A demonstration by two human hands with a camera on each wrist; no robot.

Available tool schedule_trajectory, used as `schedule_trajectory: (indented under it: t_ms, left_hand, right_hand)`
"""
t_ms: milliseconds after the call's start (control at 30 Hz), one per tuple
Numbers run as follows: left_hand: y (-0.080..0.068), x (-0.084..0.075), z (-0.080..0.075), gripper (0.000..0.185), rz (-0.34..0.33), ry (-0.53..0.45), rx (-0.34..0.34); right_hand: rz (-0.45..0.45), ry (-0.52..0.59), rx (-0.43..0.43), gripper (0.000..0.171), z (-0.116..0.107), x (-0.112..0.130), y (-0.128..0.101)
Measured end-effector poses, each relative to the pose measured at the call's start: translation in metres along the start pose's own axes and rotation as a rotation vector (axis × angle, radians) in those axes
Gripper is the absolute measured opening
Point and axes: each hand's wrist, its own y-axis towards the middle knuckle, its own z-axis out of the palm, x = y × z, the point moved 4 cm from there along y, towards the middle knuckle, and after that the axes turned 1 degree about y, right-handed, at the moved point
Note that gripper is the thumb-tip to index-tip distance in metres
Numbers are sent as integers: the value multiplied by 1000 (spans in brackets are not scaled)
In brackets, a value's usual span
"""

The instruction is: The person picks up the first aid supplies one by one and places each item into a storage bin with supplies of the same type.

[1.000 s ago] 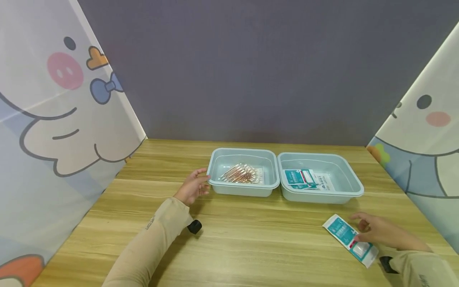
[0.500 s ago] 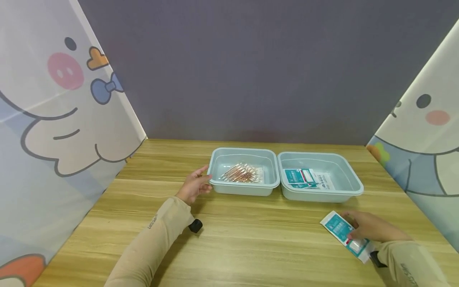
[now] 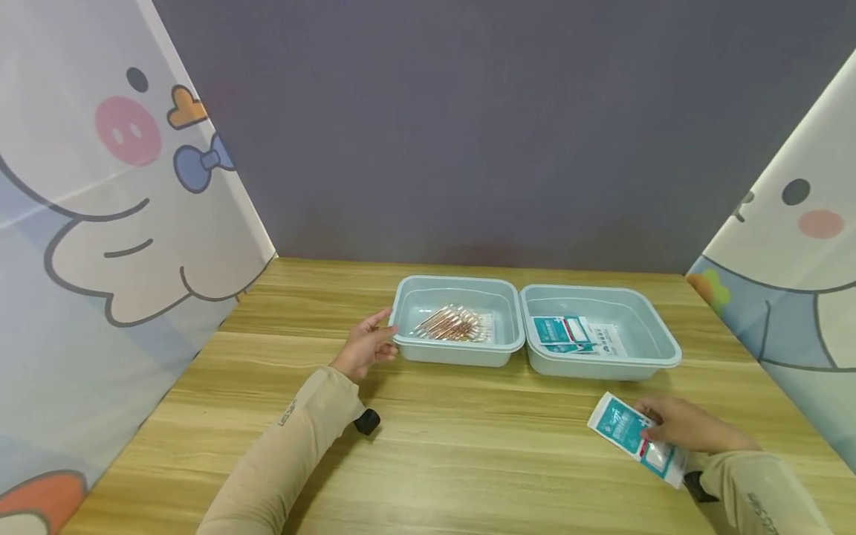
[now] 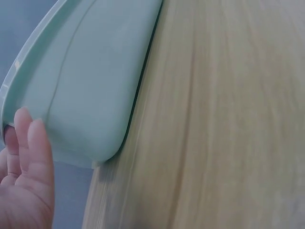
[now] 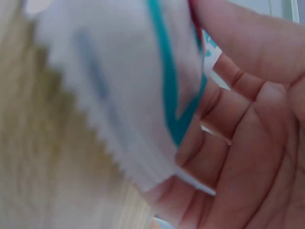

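Observation:
In the head view my right hand [image 3: 689,423] pinches a flat teal-and-white sealed packet [image 3: 623,425] with a clear window, between thumb and fingers, over the right front of the table. The right wrist view shows the packet's serrated end [image 5: 119,95], with the thumb on one face and the fingers behind. My left hand [image 3: 364,345] is at the front left corner of the left light-blue plastic basin [image 3: 455,355], fingertips at its rim. Up close, the left wrist view has the left hand's fingers [image 4: 35,148] fairly straight against the basin's outer wall.
Brown-tinted swabs [image 3: 448,323] in clear wrapping lie in the left basin. A second light-blue basin [image 3: 602,368] stands right beside it, holding similar teal-and-white packets [image 3: 562,332]. A grey partition [image 3: 468,134] bounds the wooden table [image 3: 455,446] at the back; printed panels flank it.
My right hand has moved left and slightly forward with the packet, nearer the right basin. The left hand stays at the left basin's corner almost unmoved.

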Motion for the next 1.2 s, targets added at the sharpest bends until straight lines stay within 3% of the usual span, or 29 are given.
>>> schedule_trajectory:
  t_ms: [133,233,333,567,1000,1200]
  left_hand:
    - [1,-2,3,56,12,-14,4]
    - [1,-3,4,54,16,-30,5]
    - [1,-2,5,54,14,-39,4]
    - [0,-2,4,54,19,-49,2]
    - [-1,-2,3,54,9,-43,-1]
    - [-1,-3,4,53,13,-21,9]
  right_hand:
    - [-102,35,-31,12,0,1,0]
    - [-130,55,-46,12,-1,3,1]
    - [-131,79,-56,11,-2,6,1]
    - [-36,144,-76,10,-2,10,0]
    - [-145,227,-210,13,-2,19,5]
    - [-92,255,-257,20,-5,28,9]
